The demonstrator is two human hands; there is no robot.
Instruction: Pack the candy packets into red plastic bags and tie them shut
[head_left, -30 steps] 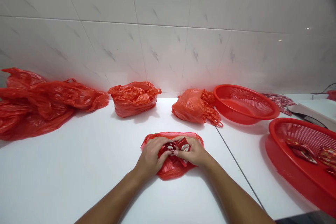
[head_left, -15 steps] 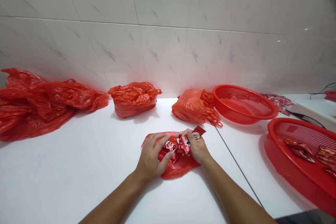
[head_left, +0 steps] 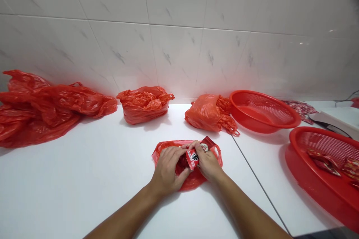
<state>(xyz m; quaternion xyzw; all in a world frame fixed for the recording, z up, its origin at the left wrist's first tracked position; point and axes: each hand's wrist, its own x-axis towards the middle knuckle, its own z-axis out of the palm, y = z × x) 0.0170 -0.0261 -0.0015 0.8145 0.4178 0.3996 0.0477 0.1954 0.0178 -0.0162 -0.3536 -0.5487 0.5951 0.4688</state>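
Pinching a red foil packet [head_left: 192, 158] over a red plastic bag [head_left: 193, 181]

The red sachet [head_left: 192, 158] you're pinching has a white panel with black characters on it, and the red plastic bag [head_left: 193, 181] beneath it is thin and glossy. The bunched bags [head_left: 42, 108] on your left are the same vivid red, while the bundled bag [head_left: 203, 114] ahead looks more orange. Both red baskets [head_left: 322, 134] have a fine lattice pattern, and the red foil packets [head_left: 322, 162] lie in the nearer one. The scattered wrappers [head_left: 300, 106] are speckled red and white. Your worktop [head_left: 70, 190] is plain white, and the wall tiles [head_left: 174, 56] are white with grey veining.
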